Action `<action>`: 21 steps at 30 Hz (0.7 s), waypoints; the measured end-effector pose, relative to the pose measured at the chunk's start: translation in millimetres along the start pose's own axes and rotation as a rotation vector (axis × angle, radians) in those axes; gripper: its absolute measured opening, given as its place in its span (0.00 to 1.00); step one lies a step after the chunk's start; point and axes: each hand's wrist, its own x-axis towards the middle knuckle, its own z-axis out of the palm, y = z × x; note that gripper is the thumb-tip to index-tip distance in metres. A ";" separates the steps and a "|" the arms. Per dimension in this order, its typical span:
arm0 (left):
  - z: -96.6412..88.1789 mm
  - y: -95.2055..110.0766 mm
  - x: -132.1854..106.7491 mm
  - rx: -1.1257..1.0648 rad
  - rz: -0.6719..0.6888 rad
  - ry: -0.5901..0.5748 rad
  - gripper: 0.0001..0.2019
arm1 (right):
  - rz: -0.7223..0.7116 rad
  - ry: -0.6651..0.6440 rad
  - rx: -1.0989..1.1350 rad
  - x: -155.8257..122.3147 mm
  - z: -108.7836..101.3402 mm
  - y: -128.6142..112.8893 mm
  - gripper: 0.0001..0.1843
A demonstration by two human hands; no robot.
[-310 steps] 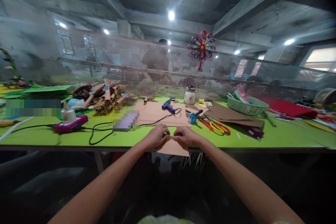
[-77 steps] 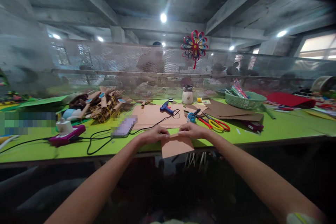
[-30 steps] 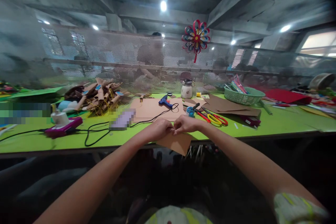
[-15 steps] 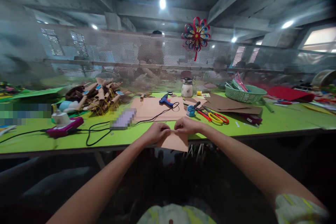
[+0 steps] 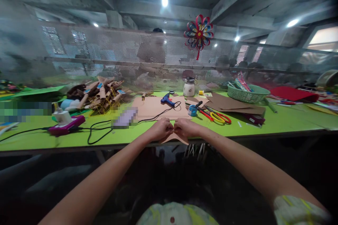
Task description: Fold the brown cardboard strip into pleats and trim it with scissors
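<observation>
My left hand (image 5: 160, 130) and my right hand (image 5: 185, 128) meet knuckle to knuckle at the front edge of the green table (image 5: 277, 126). Both have their fingers curled on a small piece of brown paper (image 5: 174, 138), which pokes out below them over the table edge. Just behind my hands lies a larger sheet of brown card (image 5: 155, 108) with a blue glue gun (image 5: 167, 100) on it.
Red-and-yellow scissors (image 5: 218, 117), a small blue pot (image 5: 192, 110), more brown card (image 5: 232, 104) and a green basket (image 5: 247, 95) lie to the right. A heap of rolled paper figures (image 5: 101, 92), a black cable (image 5: 97, 134) and a magenta device (image 5: 66, 128) lie left. A person stands behind the mesh screen (image 5: 105, 59).
My hands have drawn closer together and the brown paper now shows much less below them, its visible part smaller and pointed where it hung as a flat flap before.
</observation>
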 end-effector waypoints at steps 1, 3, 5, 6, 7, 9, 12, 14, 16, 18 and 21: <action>0.4 0.5 0.9 -0.004 0.000 -0.001 0.11 | -0.011 -0.003 -0.025 0.0 -1.1 -1.6 0.11; 1.0 1.0 1.5 -0.016 0.000 0.005 0.11 | -0.021 -0.007 -0.059 0.0 -3.4 -3.7 0.12; 1.5 1.1 1.0 -0.025 0.002 0.011 0.10 | -0.001 -0.019 -0.050 -0.8 -5.1 -3.6 0.11; 1.8 0.9 0.5 -0.033 0.001 0.010 0.09 | 0.014 -0.027 -0.032 -1.6 -5.3 -2.8 0.10; 2.2 0.6 0.1 -0.047 -0.001 0.008 0.09 | 0.026 -0.034 -0.007 -2.7 -5.1 -1.5 0.09; 2.8 -0.4 -0.5 -0.080 0.000 0.004 0.09 | 0.038 -0.029 0.049 -5.6 -3.2 1.3 0.08; 2.6 -2.9 -1.0 -0.112 0.010 0.003 0.08 | 0.039 0.023 0.110 -10.7 1.6 5.2 0.07; 0.6 -5.0 -1.1 -0.121 0.017 -0.014 0.08 | 0.034 0.053 0.129 -14.4 4.8 7.9 0.07; -3.1 -7.2 -0.8 -0.131 0.032 -0.053 0.09 | 0.029 0.069 0.138 -18.5 7.4 11.6 0.06; -7.6 -9.2 0.6 -0.136 0.052 -0.093 0.10 | 0.031 0.070 0.136 -22.9 8.5 15.8 0.05; -12.6 -9.6 4.8 -0.101 0.063 -0.135 0.10 | 0.042 0.052 0.107 -27.0 6.4 19.1 0.04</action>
